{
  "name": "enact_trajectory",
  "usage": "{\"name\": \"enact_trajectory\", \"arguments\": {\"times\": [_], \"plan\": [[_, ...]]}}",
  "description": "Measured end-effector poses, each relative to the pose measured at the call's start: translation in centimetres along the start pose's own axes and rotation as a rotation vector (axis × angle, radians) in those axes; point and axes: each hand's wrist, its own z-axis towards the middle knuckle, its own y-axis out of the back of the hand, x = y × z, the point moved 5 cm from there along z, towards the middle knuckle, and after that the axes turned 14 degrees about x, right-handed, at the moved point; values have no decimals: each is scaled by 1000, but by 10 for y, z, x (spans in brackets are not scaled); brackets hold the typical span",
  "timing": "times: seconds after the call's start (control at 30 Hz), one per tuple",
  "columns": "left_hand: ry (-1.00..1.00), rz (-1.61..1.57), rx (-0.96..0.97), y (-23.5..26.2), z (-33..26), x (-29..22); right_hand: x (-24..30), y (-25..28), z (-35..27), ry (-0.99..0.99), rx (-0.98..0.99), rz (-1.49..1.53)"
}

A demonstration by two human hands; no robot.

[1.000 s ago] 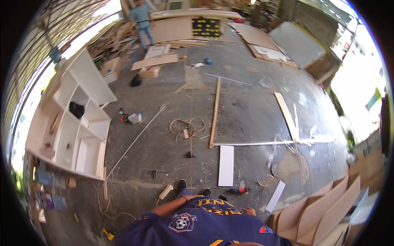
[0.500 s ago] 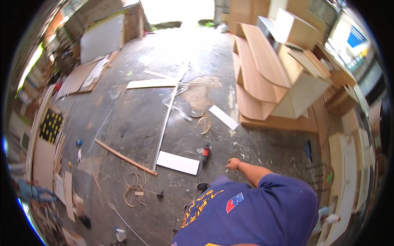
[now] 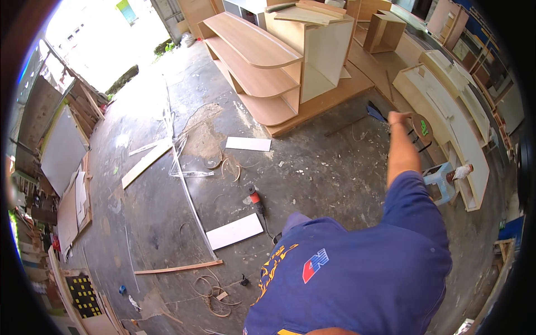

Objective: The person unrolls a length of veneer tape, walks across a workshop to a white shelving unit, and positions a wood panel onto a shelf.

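My right arm stretches out to the right, and my right hand is at the edge of a round-topped stool with a green mark on its seat. The hand is small and blurred, so whether its fingers close on the stool cannot be made out. My left hand is out of sight. On the floor in front of me lies a red and black corded power tool, beside a white board. A dark blue item lies just beyond my right hand.
A wooden shelf unit with rounded ends stands ahead. A light-blue plastic stool is at the right, by a long pale cabinet frame. Across the floor lie a metal strip, a wooden strip, a smaller white board and coiled edging strips.
My view has turned to the right. My right arm has swung from low in front of me out to the right, bringing the hand to the round-topped stool.
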Motion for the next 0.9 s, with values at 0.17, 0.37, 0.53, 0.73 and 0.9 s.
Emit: {"name": "enact_trajectory", "arguments": {"times": [0.17, 0.37, 0.53, 0.73, 0.9], "plan": [[-70, -58, -46, -35, -6, 6, 34, -18, -36, 338, 187, -365], [-218, -124, -135, -100, 7, -13, 14, -274, -228, 608, 1323, -171], [-207, -172, -249, -102, -3, -18, -34, -302, -355, 561, 1795, -459], [-21, -227, -427, -92, -45, -34, 9, -337, -398, 686, 1956, -497], [33, -323, -726, -121, -34, 34, 72, -401, -439, 632, 1883, -535]]}}
